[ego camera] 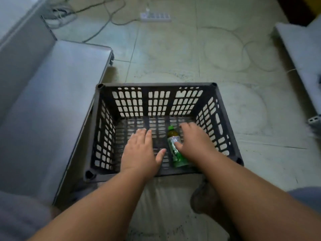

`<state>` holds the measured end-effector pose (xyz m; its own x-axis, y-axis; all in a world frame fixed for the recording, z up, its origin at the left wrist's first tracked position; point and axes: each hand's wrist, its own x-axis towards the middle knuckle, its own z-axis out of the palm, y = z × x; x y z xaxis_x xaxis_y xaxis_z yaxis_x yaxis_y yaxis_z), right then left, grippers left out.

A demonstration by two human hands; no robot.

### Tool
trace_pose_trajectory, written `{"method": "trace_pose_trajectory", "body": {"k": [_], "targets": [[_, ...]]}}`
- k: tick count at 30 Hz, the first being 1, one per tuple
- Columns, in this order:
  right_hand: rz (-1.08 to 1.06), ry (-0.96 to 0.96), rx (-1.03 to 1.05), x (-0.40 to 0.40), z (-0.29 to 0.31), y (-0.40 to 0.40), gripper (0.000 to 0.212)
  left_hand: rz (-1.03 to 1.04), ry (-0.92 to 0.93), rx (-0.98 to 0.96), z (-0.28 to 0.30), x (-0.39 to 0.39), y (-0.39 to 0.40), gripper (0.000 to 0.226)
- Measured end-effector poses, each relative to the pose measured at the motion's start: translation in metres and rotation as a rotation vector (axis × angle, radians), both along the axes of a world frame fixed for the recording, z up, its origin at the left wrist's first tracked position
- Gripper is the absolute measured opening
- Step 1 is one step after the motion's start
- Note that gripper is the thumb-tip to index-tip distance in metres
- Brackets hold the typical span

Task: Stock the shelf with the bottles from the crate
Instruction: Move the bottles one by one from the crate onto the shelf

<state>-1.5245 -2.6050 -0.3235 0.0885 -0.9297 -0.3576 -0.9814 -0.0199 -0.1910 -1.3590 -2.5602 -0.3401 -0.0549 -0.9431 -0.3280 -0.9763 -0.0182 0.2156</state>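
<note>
One bottle (pixel 175 150) is all I can see in the crate (pixel 157 85), and both of my hands are down inside with it. Starting at the left edge of the view, the grey shelf (pixel 57 105) runs along the floor (pixel 173 54), its near long edge just beside the crate's left wall. The crate itself is dark slotted plastic, sitting square on the pale tiles. My left hand (pixel 140 150) is low over the crate's bottom, left of centre, palm down, fingers straight and together, thumb spread out towards the bottle; it holds nothing, and I cannot tell whether it touches the bottom. Just right of that thumb lies the bottle, on its side on the crate floor, right of centre and towards the near wall, green cap pointing to the far wall, green label towards me. My right hand (pixel 196 145) lies over the bottle's right side: the thumb presses on the label around mid-body, and the fingers reach forward past the bottle's shoulder, only loosely bent. I cannot tell whether they wrap the bottle, so the grip is not closed as far as I see. Beyond the crate, at the far edge of the floor, a white power strip (pixel 155 16) lies with cables trailing left. Another grey shelf unit (pixel 302 54) sits at the right edge.
</note>
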Motion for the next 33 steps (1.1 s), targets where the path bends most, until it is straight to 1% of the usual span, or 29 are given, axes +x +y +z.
{"method": "trace_pose_trajectory", "body": {"k": [3, 7, 11, 16, 18, 23, 25, 28, 31, 32, 33], "targets": [[0.042, 0.036, 0.058, -0.004, -0.024, -0.010, 0.063, -0.026, -0.025, 0.046, -0.018, -0.004, 0.000, 0.086], [0.072, 0.033, 0.133, -0.003, -0.055, -0.021, 0.059, 0.038, 0.006, 0.076, -0.034, -0.003, -0.003, 0.082], [0.051, 0.076, 0.262, -0.005, -0.091, -0.032, 0.063, 0.013, -0.023, 0.093, -0.041, -0.003, -0.006, 0.080], [-0.166, 0.038, 0.490, -0.002, -0.145, -0.062, 0.093, -0.004, -0.020, 0.120, -0.045, -0.002, -0.008, 0.080], [-0.247, 0.026, 0.538, -0.001, -0.165, -0.075, 0.094, -0.004, -0.012, 0.116, -0.047, 0.000, -0.008, 0.081], [-0.433, -0.072, 0.550, -0.006, -0.199, -0.086, 0.085, -0.010, 0.001, 0.120, -0.047, 0.000, -0.007, 0.083], [-0.443, -0.114, 0.537, -0.006, -0.201, -0.087, 0.079, -0.014, 0.001, 0.114, -0.049, 0.002, -0.008, 0.084], [-0.398, -0.175, 0.497, -0.007, -0.187, -0.088, 0.069, -0.010, -0.002, 0.125, -0.050, 0.002, -0.008, 0.086], [-0.378, -0.301, 0.455, -0.002, -0.147, -0.090, 0.049, 0.004, -0.006, 0.124, -0.048, 0.001, -0.008, 0.086], [-0.359, -0.342, 0.423, 0.001, -0.129, -0.091, 0.049, 0.008, 0.002, 0.133, -0.048, 0.000, -0.009, 0.088], [-0.337, -0.378, 0.385, 0.005, -0.108, -0.092, 0.053, 0.026, 0.030, 0.159, -0.047, 0.000, -0.010, 0.090]]}}
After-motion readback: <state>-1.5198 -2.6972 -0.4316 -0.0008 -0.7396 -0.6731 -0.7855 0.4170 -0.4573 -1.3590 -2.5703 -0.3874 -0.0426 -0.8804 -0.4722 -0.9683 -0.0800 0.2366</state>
